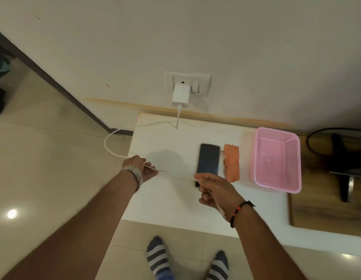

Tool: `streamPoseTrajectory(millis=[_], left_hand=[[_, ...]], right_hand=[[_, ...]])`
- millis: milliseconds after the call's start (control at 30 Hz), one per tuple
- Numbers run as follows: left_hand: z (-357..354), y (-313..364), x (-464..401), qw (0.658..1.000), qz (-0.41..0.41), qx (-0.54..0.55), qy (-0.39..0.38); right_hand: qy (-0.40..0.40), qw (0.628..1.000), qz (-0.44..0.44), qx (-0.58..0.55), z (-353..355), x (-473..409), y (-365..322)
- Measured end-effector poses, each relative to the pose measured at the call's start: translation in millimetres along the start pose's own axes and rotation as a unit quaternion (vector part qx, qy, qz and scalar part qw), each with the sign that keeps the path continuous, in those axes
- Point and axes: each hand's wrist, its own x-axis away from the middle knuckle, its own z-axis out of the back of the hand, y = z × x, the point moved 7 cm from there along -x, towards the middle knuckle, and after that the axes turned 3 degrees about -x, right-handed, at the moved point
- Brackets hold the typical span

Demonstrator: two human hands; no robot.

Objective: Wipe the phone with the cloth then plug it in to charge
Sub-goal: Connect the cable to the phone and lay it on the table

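White cable (171,174) is stretched between both hands, left hand (142,168) gripping it, right hand (213,189) pinching its end just at the near short edge of the phone (208,161), which lies lengthwise away from the person on the surface (155,199), cloth (232,162) beside it.

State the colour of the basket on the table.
Pink; the basket shows clearly in the head view.

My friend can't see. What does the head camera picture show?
Two hands, left and right, hold a white cable stretched between them over a white table, just before a dark phone. An orange cloth and a pink basket lie right of the phone; the cable runs from a charger plugged into the wall.
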Motion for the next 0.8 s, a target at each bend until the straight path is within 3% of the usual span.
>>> streamPoseTrajectory(millis=[67,167,233,267,333,400,467,533,600,633,700,800], left_hand=[[12,-11,-8,0.999,0.003,-0.040,0.018],[29,-27,-14,0.994,0.018,-0.100,0.036],[36,-37,-13,0.985,0.032,-0.165,0.042],[38,-41,-11,0.977,0.037,-0.205,0.046],[45,-48,-6,0.948,0.051,-0.311,0.054],[52,-54,-3,0.897,0.068,-0.433,0.049],[55,-55,3,0.831,0.073,-0.549,0.043],[44,-41,12,0.759,0.003,-0.650,0.048],[8,-18,21,0.688,-0.155,-0.707,0.057],[-14,-13,28,0.678,-0.225,-0.698,0.050],[-62,-16,42,0.694,-0.313,-0.649,-0.001],[-114,-41,39,0.758,-0.294,-0.576,-0.084]], right_hand=[[-0.027,0.988,0.009,-0.155,8,2,-7],[-0.130,0.915,0.033,-0.380,11,10,-17],[-0.193,0.872,0.055,-0.446,7,16,-22],[-0.194,0.868,0.072,-0.451,5,16,-22],[-0.098,0.911,0.101,-0.388,8,10,-14],[0.079,0.963,0.109,-0.233,16,5,-1],[0.194,0.970,0.108,-0.103,22,4,10],[0.206,0.969,0.090,-0.099,23,1,22],[0.182,0.970,0.064,-0.149,23,-2,35],[0.192,0.969,0.055,-0.144,26,-6,40],[0.254,0.962,0.045,-0.089,38,-12,44],[0.326,0.943,0.056,0.041,51,-21,36]])
